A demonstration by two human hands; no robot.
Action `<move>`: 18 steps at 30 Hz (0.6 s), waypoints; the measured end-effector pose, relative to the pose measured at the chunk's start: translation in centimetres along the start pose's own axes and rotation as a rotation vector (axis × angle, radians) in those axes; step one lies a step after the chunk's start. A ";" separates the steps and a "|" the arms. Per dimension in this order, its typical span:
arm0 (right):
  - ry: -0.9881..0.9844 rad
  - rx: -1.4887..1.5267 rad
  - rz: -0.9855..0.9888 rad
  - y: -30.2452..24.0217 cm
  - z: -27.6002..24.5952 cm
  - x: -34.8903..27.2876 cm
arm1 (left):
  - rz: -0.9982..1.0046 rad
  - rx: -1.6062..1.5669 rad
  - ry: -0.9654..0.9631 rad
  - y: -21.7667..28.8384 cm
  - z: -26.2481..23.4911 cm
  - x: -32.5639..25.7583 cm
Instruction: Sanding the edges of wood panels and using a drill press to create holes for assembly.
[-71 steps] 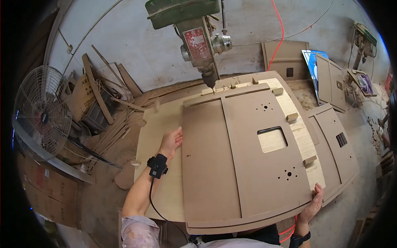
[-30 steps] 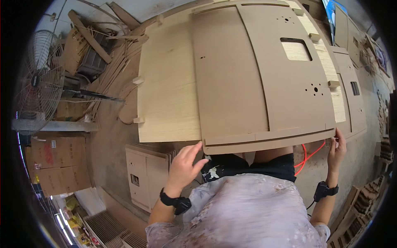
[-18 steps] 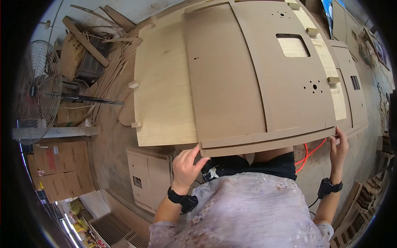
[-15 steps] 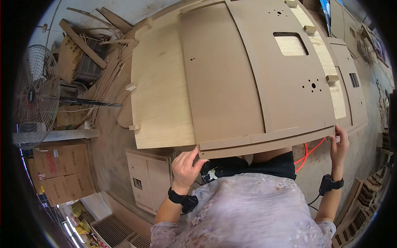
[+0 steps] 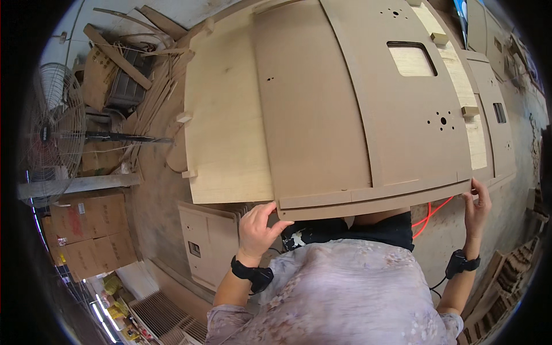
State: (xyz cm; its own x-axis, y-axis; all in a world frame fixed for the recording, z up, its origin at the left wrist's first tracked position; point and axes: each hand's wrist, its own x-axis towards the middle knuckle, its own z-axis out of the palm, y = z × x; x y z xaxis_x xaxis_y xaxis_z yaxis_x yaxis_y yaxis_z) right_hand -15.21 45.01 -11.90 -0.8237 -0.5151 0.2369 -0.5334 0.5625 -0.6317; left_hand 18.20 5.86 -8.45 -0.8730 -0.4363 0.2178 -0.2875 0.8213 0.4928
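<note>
A large brown fibreboard panel lies on a pale plywood board. It has a rectangular cut-out, round holes and raised strips. One long strip runs along its near edge. My left hand grips the near left corner, thumb below and fingers at the edge. At the near right corner, my right hand pinches the edge between thumb and fingers; the fingertips are partly hidden. Small wooden blocks stand along the plywood's right side, with others at its left edge. Both wrists wear black straps.
A second brown panel lies to the right. Other panels lean in a stack below the left side. A standing fan, cardboard boxes and wood scraps are on the left. A red hose runs by my legs.
The whole scene has shifted slightly to the right in the picture. Both hands keep their hold at the panel's near corners, and the panel shows no clear movement on the plywood.
</note>
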 end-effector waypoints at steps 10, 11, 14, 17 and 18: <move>-0.059 -0.205 -0.141 -2.2 -1.5 1.8 | 0.055 0.163 -0.466 1.1 -5.0 5.5; -0.077 -0.192 -0.112 -2.5 -2.1 1.8 | 0.067 0.170 -0.440 0.8 -5.6 7.3; -0.065 -0.195 -0.076 -2.4 -2.2 1.2 | -0.126 -0.036 -0.325 -2.2 -6.2 14.5; -0.058 -0.143 -0.037 -3.2 -1.3 1.4 | -0.399 -0.322 -0.181 -9.1 -4.2 21.9; -0.073 -0.114 -0.011 -3.3 -1.2 1.5 | -0.369 -0.333 -0.185 -10.3 -3.8 23.6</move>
State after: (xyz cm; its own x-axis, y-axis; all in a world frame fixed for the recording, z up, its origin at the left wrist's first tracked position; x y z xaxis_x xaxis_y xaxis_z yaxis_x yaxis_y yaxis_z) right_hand -14.91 43.14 -8.57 -0.8036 -0.5652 0.1863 -0.5643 0.6244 -0.5400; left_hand 2.03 -14.28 -5.13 -0.8009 -0.5774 -0.1583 -0.4745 0.4509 0.7560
